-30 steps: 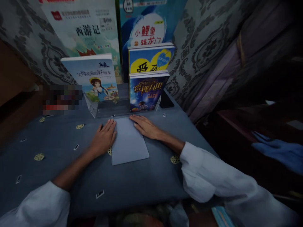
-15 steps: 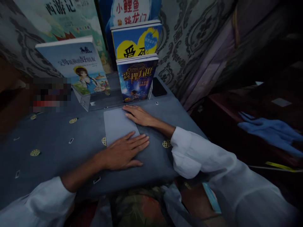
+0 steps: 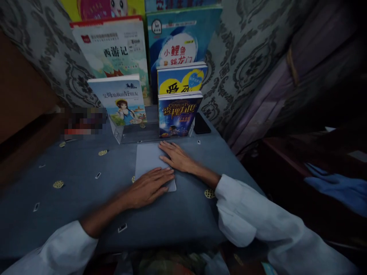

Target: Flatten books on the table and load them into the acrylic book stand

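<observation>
A pale, plain sheet of paper or card (image 3: pixel 147 158) lies flat on the grey-blue patterned tablecloth (image 3: pixel 86 206). Across its near part rests my left hand (image 3: pixel 149 187), fingers stretched out to the right, palm down. My right hand (image 3: pixel 177 157) lies on the sheet's right edge with its fingers extended toward the far side. Both hands are open and grip nothing. Part of the sheet is hidden beneath them, and its near right corner shows below the left fingertips.
Just beyond the sheet, a clear acrylic stand (image 3: pixel 129 134) holds several upright books, among them a dark blue one (image 3: pixel 177 116) and a light blue one (image 3: pixel 123 101). A black phone (image 3: pixel 202 124) lies right of it. Blue cloth (image 3: pixel 338 187) hangs off to the right.
The view has tilted up, showing more of the books. My left hand has slid a little toward the far side over the sheet, uncovering its near right corner. My right hand stays at the right edge.
</observation>
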Demonstrator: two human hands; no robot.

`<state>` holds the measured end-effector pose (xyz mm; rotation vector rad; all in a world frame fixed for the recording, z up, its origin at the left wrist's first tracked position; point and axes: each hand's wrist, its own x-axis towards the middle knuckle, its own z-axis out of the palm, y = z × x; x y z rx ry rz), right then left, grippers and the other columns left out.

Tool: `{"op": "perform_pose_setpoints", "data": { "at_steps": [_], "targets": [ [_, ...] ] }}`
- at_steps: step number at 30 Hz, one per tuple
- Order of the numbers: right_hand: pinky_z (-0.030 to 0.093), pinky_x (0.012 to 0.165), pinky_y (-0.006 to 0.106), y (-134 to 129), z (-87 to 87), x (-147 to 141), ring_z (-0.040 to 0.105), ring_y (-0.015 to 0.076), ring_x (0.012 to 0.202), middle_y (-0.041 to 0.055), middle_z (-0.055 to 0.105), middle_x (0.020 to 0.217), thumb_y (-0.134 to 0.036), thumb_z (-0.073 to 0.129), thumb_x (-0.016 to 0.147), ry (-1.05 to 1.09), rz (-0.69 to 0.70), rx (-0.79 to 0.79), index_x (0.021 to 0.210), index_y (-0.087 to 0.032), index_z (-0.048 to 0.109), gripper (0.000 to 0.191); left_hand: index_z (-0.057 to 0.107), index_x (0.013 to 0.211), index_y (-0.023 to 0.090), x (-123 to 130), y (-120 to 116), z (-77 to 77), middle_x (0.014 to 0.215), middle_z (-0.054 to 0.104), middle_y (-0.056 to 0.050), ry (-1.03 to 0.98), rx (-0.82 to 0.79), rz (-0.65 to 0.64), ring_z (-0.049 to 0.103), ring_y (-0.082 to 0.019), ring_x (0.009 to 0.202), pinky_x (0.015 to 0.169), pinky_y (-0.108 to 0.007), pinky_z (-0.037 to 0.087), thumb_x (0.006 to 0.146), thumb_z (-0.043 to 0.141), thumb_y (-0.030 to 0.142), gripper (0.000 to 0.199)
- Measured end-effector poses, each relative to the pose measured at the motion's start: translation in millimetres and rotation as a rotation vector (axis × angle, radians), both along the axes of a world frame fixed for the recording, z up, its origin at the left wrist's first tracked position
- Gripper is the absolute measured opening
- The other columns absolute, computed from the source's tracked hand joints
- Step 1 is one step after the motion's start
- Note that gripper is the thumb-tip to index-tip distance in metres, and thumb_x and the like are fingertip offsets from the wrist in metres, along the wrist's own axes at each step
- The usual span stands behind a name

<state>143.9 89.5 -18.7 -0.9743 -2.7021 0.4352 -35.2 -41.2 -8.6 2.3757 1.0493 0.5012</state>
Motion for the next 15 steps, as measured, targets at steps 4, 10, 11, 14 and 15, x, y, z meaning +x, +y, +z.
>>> {"op": "perform_pose_setpoints", "data": {
  "at_steps": [4,10,11,14,15],
  "targets": [
    [0.027,0.123,0.053,-2,-3.4,0,0.032,0.0288,0.152,0.0214,0.041,0.159,-0.032,0.045,0.102,-0.006,-0.008,0.039,0.149,-0.006,0.045,0.054,0.049,0.148,0.025,-8,4,-6.8,0.152,0.053,-0.007,-0.011,0.052,0.014,0.045,-0.021,0.145,0.124,-0.044,0.033,0.104,0.043,0.029,0.045],
    [0.033,0.121,0.053,-7,-3.1,-1,0.037,0.0291,0.15,0.0188,0.046,0.157,-0.032,0.043,0.102,-0.015,-0.039,0.096,0.148,-0.011,0.05,0.051,0.049,0.146,0.017,-41,32,-28.8,0.156,0.045,-0.019,0.096,0.253,0.5,0.037,-0.031,0.149,0.121,-0.057,0.031,0.1,0.049,0.039,0.051],
    [0.033,0.121,0.053,-11,-2.9,-2,0.038,0.0296,0.149,0.0184,0.046,0.156,-0.032,0.042,0.102,-0.033,-0.066,0.115,0.147,-0.012,0.051,0.05,0.048,0.146,0.015,-47,37,-32.1,0.156,0.045,-0.022,0.133,0.257,0.584,0.035,-0.033,0.15,0.12,-0.059,0.032,0.099,0.05,0.042,0.054],
    [0.036,0.119,0.055,-30,-3.6,-3,0.043,0.0337,0.146,0.0183,0.048,0.155,-0.034,0.043,0.102,-0.09,-0.179,0.172,0.146,-0.016,0.054,0.049,0.046,0.146,0.012,-55,44,-39.4,0.152,0.048,-0.025,0.179,0.256,0.67,0.036,-0.036,0.149,0.118,-0.063,0.032,0.099,0.049,0.044,0.056],
    [0.036,0.118,0.056,-37,-4.1,-3,0.043,0.0351,0.145,0.0184,0.048,0.155,-0.036,0.045,0.101,-0.099,-0.197,0.178,0.146,-0.017,0.054,0.049,0.046,0.146,0.012,-56,44,-40.8,0.152,0.048,-0.024,0.166,0.258,0.666,0.036,-0.036,0.149,0.118,-0.063,0.03,0.1,0.047,0.042,0.055]
  ]
}}
